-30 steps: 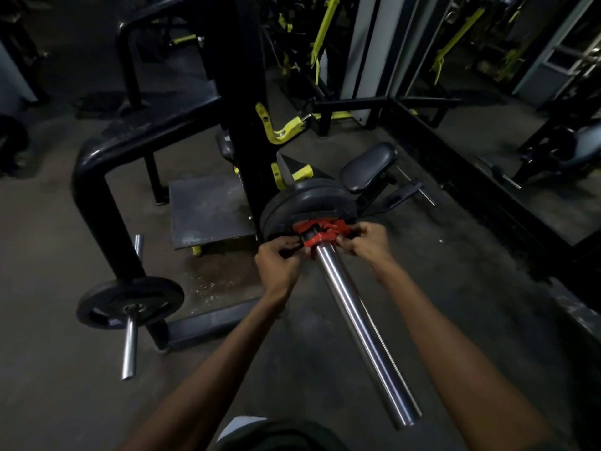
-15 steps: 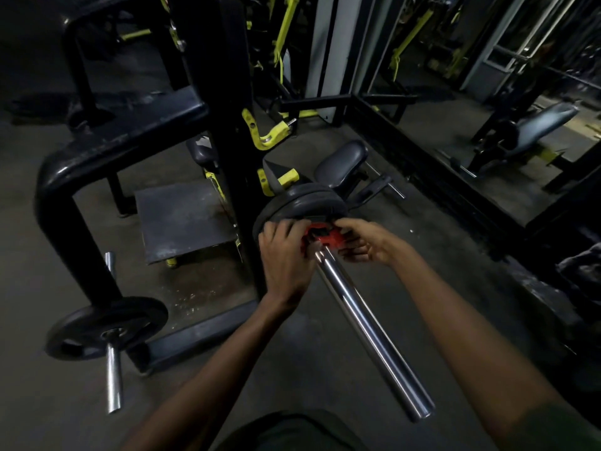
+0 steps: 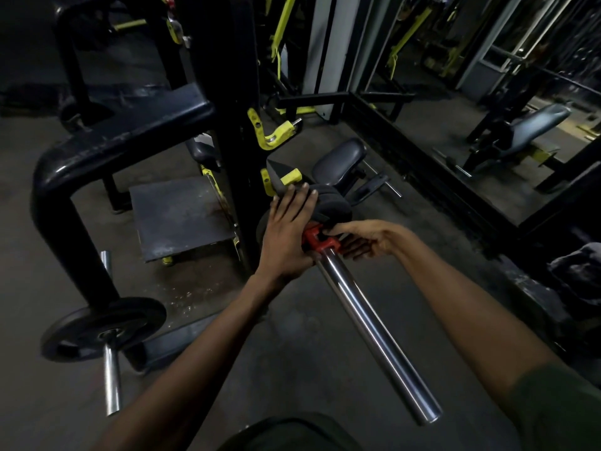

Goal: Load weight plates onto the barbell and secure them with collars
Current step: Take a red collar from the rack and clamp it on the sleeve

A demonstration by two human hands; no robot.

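A chrome barbell sleeve [image 3: 367, 323] points toward me across the middle of the view. Black weight plates [image 3: 331, 203] sit on its far end. A red collar [image 3: 320, 240] is on the sleeve right against the plates. My left hand [image 3: 287, 232] lies flat against the face of the plates, fingers stretched up over their rim, and it hides most of them. My right hand [image 3: 364, 237] grips the red collar from the right side, fingers curled around it.
A black machine frame [image 3: 107, 148] stands to the left with a steel footplate [image 3: 179, 216]. A lone plate [image 3: 104, 327] hangs on a short peg at lower left. A padded seat [image 3: 341, 161] and yellow levers lie behind the plates; a bench [image 3: 533, 125] stands far right.
My left hand left the collar and now presses flat on the plates with fingers extended. My right hand stayed on the collar. The camera moved closer and tilted.
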